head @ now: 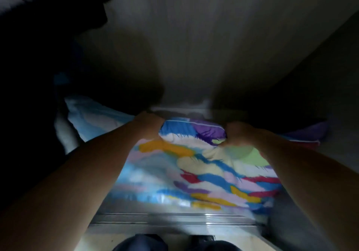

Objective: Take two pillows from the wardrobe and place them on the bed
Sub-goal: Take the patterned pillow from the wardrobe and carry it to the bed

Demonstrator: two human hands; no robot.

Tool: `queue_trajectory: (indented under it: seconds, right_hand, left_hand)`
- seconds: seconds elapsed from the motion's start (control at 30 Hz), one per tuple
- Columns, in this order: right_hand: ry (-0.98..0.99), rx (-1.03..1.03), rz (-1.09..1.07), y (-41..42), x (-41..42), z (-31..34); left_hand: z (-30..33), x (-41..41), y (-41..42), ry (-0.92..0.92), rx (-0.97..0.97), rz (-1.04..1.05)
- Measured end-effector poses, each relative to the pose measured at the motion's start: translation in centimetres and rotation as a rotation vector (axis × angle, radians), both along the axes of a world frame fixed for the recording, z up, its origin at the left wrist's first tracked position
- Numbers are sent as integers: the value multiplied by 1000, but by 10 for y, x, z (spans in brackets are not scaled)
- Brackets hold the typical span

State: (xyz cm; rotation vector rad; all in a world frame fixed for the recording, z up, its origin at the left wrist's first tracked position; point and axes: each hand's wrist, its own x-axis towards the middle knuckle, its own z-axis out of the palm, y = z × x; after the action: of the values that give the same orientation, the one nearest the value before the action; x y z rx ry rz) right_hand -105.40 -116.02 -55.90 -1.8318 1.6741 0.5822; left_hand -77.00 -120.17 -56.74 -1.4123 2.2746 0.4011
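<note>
So far, the left hand (150, 123) and right hand (238, 134) are both gripping the far end of the first pillow (204, 169), inside the wardrobe (194, 46); bed placement remains.

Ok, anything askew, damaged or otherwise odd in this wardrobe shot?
Nothing stands out. Both hands, left hand and right hand, grip the far end of the multicoloured pillow, which lies on the wardrobe floor. A light blue pillow sits to its left. The frame is dark and blurred, so fine damage cannot be judged.
</note>
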Motion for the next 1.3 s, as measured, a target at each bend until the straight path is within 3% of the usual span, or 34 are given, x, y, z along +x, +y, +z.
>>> queue_trajectory:
  seconds: [0.33,0.63,0.83,1.0,1.3]
  right_hand:
    - [-18,-142,-236,60,-45,159]
    - [-10,-137,-431,163,-58,263]
    - [103,-306,-516,258,-6,322]
    - [129,-357,-642,300,28,360]
    - [203,-257,-843,483,8,424]
  left_hand:
    - [190,-64,-5,-11,-363,-294]
    - [279,-103,38,7,-291,-496]
    - [341,-93,87,41,-354,-699]
    - [395,-90,108,54,-248,-793]
    - [431,-164,260,88,-295,-1077]
